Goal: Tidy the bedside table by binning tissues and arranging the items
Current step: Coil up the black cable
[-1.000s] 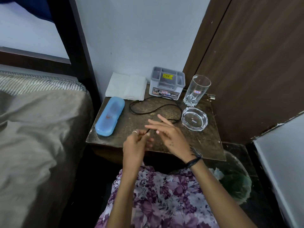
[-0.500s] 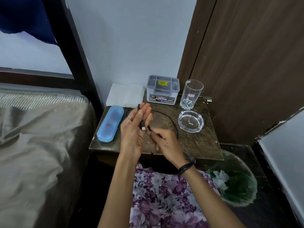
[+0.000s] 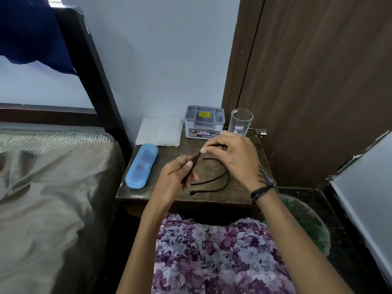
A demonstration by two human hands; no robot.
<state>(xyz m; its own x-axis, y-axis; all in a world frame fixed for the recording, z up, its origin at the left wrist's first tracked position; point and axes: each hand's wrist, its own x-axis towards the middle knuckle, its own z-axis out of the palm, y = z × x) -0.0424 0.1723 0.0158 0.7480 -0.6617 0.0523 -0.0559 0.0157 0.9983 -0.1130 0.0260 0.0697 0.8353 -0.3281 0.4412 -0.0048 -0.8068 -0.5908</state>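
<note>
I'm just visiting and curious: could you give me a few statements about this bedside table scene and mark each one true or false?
1. Both hands hold the black cable. True: the left hand and the right hand each grip a part of it.
2. The drinking glass lies on its side. False: it stands upright at the back of the bedside table.
3. The blue case lies near the table's left edge, beside the bed. True.
4. The grey organiser box is on the bed. False: it stands on the table by the wall, between the white tissue and the glass.
5. The cable is fully coiled. False: one end trails loose on the table.
</note>
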